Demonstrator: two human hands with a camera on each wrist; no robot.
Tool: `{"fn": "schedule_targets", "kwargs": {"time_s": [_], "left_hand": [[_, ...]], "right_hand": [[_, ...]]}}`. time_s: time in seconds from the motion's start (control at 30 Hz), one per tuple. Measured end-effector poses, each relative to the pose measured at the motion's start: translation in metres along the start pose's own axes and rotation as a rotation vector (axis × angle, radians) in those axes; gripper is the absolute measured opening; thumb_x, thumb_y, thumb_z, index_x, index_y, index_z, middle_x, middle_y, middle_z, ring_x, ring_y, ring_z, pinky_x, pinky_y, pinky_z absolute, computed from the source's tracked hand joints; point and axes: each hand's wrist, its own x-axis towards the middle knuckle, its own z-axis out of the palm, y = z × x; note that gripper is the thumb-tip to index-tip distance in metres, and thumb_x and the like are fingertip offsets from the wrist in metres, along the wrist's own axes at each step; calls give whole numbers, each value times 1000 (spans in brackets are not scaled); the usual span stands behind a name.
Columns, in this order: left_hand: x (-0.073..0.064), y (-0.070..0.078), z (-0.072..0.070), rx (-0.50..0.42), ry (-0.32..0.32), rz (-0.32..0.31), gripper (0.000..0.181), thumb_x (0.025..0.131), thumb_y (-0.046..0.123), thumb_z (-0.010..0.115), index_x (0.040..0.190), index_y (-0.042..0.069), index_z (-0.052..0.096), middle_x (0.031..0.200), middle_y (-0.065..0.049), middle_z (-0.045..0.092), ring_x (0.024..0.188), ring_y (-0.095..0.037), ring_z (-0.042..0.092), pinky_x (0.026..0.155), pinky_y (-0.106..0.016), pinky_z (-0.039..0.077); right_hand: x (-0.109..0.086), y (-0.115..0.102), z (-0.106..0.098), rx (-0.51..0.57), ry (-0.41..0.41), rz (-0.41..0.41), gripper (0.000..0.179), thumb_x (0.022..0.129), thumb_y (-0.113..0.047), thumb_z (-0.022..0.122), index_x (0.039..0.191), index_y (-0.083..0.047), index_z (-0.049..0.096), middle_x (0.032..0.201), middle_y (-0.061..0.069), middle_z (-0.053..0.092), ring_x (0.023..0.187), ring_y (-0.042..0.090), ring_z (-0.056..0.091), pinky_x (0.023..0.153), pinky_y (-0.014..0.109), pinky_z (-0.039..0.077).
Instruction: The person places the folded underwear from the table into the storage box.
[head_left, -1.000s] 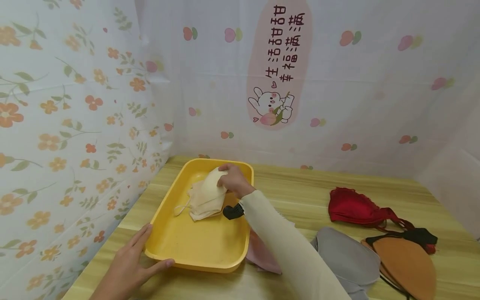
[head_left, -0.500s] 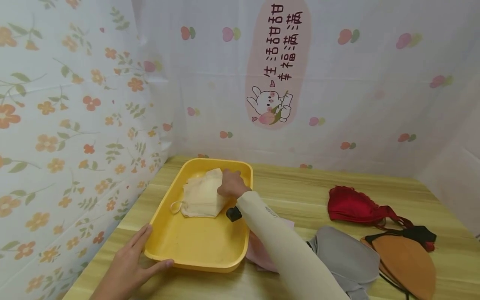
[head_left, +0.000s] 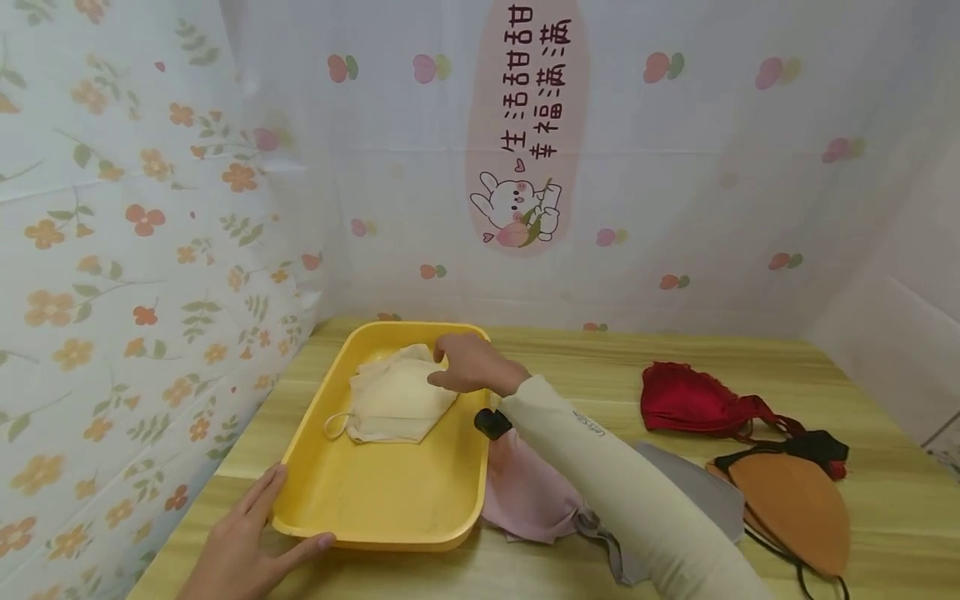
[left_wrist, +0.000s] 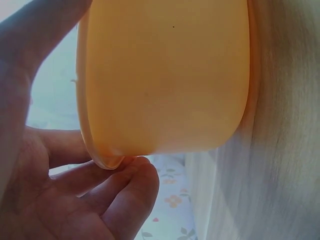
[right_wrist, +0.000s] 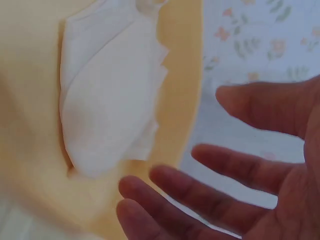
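In the head view a folded cream bra (head_left: 397,408) lies in the back half of a yellow tub (head_left: 382,504), its strap looped out to the left. My right hand (head_left: 474,365) hovers at the bra's right side, over the tub's far right edge. The right wrist view has the same bra (right_wrist: 110,95) apart from my spread fingers, with nothing in the hand (right_wrist: 260,190). At the tub's near left corner my left hand (head_left: 240,533) grips the rim, thumb along the front. In the left wrist view its fingers (left_wrist: 135,195) bend round the tub's corner.
Right of the tub lies a pink bra (head_left: 532,496), partly under my right sleeve. Further right are a grey bra (head_left: 693,483), a red bra (head_left: 690,400) and an orange bra (head_left: 795,508). Patterned white cloth walls (head_left: 390,183) stand behind and left of the wooden table (head_left: 570,367).
My right hand has let go of the cream bra and drawn slightly right, its fingers apart. The bra's cup now lies folded over. My left hand stays at the corner; the head view has shifted.
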Motion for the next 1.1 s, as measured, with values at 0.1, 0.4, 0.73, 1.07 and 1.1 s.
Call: {"fn": "schedule_targets", "kwargs": {"time_s": [0.1, 0.4, 0.73, 1.07, 1.1], "left_hand": [[0, 0, 1, 10, -4, -3, 111, 79, 58, 78, 153, -10, 30, 156, -36, 32, 132, -63, 41, 96, -71, 47], [2, -1, 4, 20, -13, 1, 112, 79, 59, 77, 152, -11, 30, 155, -36, 33, 131, -62, 43, 96, -69, 49], [0, -2, 6, 13, 49, 19, 111, 77, 57, 80, 151, -12, 33, 153, -36, 37, 129, -61, 46, 94, -68, 50], [0, -2, 6, 2, 26, -1, 111, 79, 57, 79, 152, -11, 30, 154, -36, 34, 130, -61, 45, 94, -67, 52], [0, -2, 6, 2, 24, 0, 111, 79, 57, 79, 152, -12, 30, 155, -36, 33, 130, -61, 45, 94, -68, 51]], "right_hand": [[-21, 3, -5, 18, 3, -69, 33, 97, -26, 67, 123, -5, 65, 110, 11, 71, 89, 22, 68, 82, 34, 57], [-72, 31, -8, 52, 31, -159, 30, 95, -25, 70, 119, -8, 66, 106, 12, 72, 84, 18, 70, 77, 30, 59], [-99, 74, 7, 164, -72, -194, 36, 92, -17, 69, 126, -5, 62, 125, 16, 68, 117, 33, 65, 91, 48, 60], [-105, 95, 24, 185, -146, -99, 62, 85, -23, 80, 136, -1, 53, 126, 20, 63, 114, 35, 61, 92, 47, 56], [-105, 96, 26, 181, -147, -84, 63, 84, -24, 80, 137, -1, 52, 126, 19, 63, 114, 34, 61, 92, 47, 56]]}}
